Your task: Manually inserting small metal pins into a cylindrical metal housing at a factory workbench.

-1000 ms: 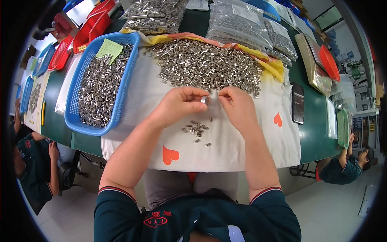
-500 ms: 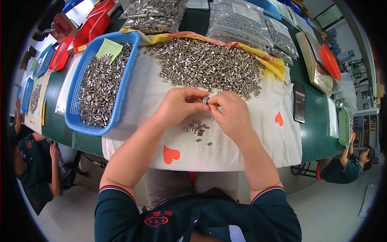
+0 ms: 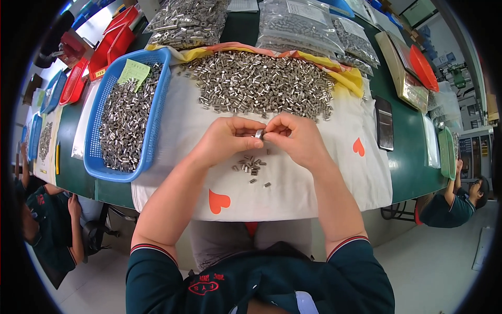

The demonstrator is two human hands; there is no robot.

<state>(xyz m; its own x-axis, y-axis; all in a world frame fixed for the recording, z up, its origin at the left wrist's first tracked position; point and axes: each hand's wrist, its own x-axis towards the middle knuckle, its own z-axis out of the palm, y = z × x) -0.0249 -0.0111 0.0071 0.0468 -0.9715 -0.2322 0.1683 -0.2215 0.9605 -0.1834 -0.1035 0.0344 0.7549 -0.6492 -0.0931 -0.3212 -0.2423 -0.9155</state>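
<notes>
Both hands meet above the white cloth (image 3: pixel 282 201), just in front of a wide heap of small metal sleeves (image 3: pixel 261 83). My left hand (image 3: pixel 225 140) pinches a shiny, curved metal piece (image 3: pixel 259 134) between thumb and forefinger. Pressed up to its right edge are the closed thumb and fingertips of my right hand (image 3: pixel 298 138); whatever lies between them is hidden. Under the hands, a little pile of sleeves (image 3: pixel 254 166) lies on the cloth, with a few single ones apart from it.
To the left stands a blue basket (image 3: pixel 161 99) full of sleeves, with a green note (image 3: pixel 134 72) on top. Bags of metal parts (image 3: pixel 298 29) line the back. A phone (image 3: pixel 384 124) and scale (image 3: pixel 401 73) are at right. Co-workers sit on both sides.
The whole view has shifted slightly. My hands remain joined at the metal piece, which has turned a little, and the right fingertips have shifted against it.
</notes>
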